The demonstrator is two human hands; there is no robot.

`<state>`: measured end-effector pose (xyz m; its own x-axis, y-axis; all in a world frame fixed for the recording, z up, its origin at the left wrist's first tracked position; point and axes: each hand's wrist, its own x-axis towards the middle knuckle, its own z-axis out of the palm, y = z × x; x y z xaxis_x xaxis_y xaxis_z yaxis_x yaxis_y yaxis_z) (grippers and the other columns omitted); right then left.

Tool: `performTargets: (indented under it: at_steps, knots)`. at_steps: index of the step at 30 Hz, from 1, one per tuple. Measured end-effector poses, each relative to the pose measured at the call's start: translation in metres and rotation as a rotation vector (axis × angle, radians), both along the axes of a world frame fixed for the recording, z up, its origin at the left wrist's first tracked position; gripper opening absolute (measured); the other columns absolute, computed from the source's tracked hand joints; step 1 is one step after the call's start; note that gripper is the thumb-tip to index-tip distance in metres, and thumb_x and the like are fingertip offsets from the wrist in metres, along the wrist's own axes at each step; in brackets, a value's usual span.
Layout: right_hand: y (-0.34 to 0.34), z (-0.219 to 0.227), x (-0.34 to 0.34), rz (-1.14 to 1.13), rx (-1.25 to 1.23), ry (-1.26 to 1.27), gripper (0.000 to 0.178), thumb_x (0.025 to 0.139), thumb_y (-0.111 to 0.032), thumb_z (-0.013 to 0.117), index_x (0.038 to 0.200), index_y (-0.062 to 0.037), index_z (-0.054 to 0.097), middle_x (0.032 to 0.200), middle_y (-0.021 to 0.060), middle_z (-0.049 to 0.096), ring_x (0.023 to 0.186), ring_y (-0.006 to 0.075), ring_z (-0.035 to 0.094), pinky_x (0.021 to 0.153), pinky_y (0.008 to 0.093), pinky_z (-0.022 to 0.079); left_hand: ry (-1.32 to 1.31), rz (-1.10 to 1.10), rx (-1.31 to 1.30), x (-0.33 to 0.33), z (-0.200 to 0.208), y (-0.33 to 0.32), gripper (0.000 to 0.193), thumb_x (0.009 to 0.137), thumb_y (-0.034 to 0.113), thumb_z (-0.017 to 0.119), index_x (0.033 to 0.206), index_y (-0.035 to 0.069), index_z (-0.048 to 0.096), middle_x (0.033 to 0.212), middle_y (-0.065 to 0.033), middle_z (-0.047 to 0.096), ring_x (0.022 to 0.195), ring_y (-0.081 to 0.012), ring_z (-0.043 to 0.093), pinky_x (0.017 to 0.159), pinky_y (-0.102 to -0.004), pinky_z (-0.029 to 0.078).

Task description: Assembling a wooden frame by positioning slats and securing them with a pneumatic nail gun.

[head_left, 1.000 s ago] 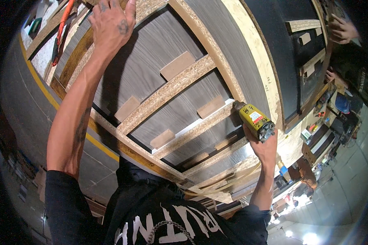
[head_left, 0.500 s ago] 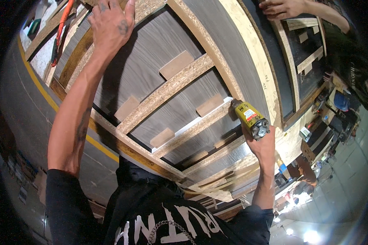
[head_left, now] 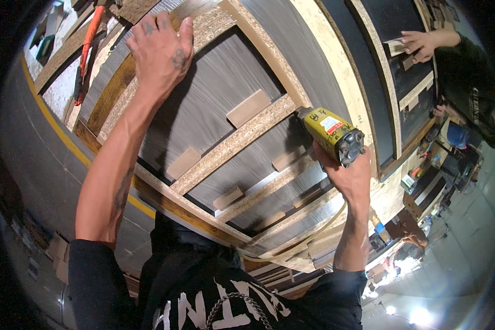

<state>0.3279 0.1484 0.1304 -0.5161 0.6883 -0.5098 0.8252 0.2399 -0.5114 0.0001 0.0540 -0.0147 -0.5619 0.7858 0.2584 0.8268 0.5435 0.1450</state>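
My right hand (head_left: 349, 176) is wrapped round a yellow pneumatic nail gun (head_left: 331, 131). The gun's nose is at the joint between a particleboard crosspiece (head_left: 234, 144) and the right-hand side rail (head_left: 261, 52) of a wooden frame. Toward the far left end of the frame, my left hand (head_left: 162, 58) lies with its fingers spread on the particleboard end piece (head_left: 217, 25), holding nothing. A grey wood-grain panel (head_left: 220, 71) lies under the frame. Small wood blocks, among them one tan block (head_left: 248, 109), sit against the crosspieces.
An orange-handled tool (head_left: 91, 47) lies among boards at the far left. At the right, a co-worker's hand (head_left: 423, 44) touches wood on another dark framed panel (head_left: 377, 82). An air hose (head_left: 319, 234) trails below my right hand. Tools clutter a bench (head_left: 423, 181) beyond.
My right hand has carried the nail gun farther up the side rail, from a lower crosspiece to the one above. My left hand has shifted slightly right. The co-worker's hand has moved right and down.
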Motion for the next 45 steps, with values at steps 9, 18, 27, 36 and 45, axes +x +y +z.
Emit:
performTargets:
  at_steps: [9,18,27,36,45]
  knots:
    - [-0.001,-0.006,-0.008,0.028,0.027,-0.148,0.04,0.082,-0.03,0.076,0.108,0.0007,0.072,0.088,0.014,0.075,0.08,0.0224,0.074,0.074,0.0332,0.057,-0.016,-0.014,-0.002,0.0,0.004,0.0,0.05,0.102,0.042,0.045,0.12,-0.003,0.056,0.114,-0.0231,0.056,0.105,-0.0402,0.051,0.089,-0.0543,0.038]
    - [-0.001,-0.004,-0.014,0.036,0.047,-0.154,0.04,0.082,-0.028,0.076,0.108,0.0018,0.072,0.091,0.0164,0.075,0.083,0.0244,0.074,0.076,0.0345,0.057,-0.05,-0.004,0.007,-0.002,0.004,-0.002,0.049,0.101,0.04,0.048,0.122,-0.004,0.054,0.114,-0.022,0.055,0.102,-0.0375,0.05,0.088,-0.0529,0.037]
    - [0.0,0.003,-0.024,-0.016,-0.018,-0.218,0.037,0.082,-0.025,0.075,0.109,0.0007,0.071,0.091,0.0191,0.074,0.084,0.0271,0.074,0.075,0.0356,0.057,-0.086,-0.021,0.005,0.0,0.006,-0.002,0.051,0.101,0.04,0.048,0.123,-0.005,0.053,0.117,-0.0238,0.053,0.108,-0.0383,0.048,0.09,-0.0522,0.037]
    - [0.008,0.002,-0.042,-0.045,-0.022,-0.144,0.039,0.082,-0.028,0.076,0.108,0.0014,0.072,0.096,0.0178,0.074,0.087,0.0275,0.073,0.079,0.0362,0.057,-0.104,0.005,-0.021,0.002,0.008,0.001,0.051,0.101,0.041,0.049,0.123,-0.004,0.053,0.117,-0.0219,0.054,0.108,-0.037,0.049,0.091,-0.051,0.037]
    - [0.004,0.001,-0.045,0.017,0.073,-0.095,0.03,0.082,-0.022,0.075,0.101,0.0024,0.073,0.084,0.0184,0.073,0.076,0.0272,0.074,0.068,0.0344,0.056,-0.14,0.024,-0.011,0.002,0.006,0.002,0.05,0.1,0.042,0.05,0.121,-0.003,0.053,0.115,-0.0198,0.053,0.108,-0.0356,0.048,0.091,-0.051,0.035]
